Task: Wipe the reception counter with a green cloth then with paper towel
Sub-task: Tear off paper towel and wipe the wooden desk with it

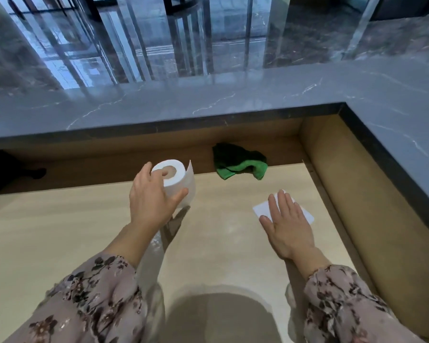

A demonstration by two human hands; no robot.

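Two paper items in play, both on the person's side of the green cloth [240,162], which lies bunched at the back edge of the pale desk surface [221,243].

Paper towel sheet [306,214]: flat on the desk, nearer the person than the cloth and slightly to its right. The right hand [287,224] lies on top with straight fingers [284,204] spread across it. Nothing is pinched, and the sheet's corners show on either side of them.

Paper roll [175,179]: left of the cloth, with the left hand [154,201] curled round its side.

Handling, my judgement: the sheet is light, thin and soft, and will likely bunch or tear. Flat palm pressure suits it better than a fingertip hold.
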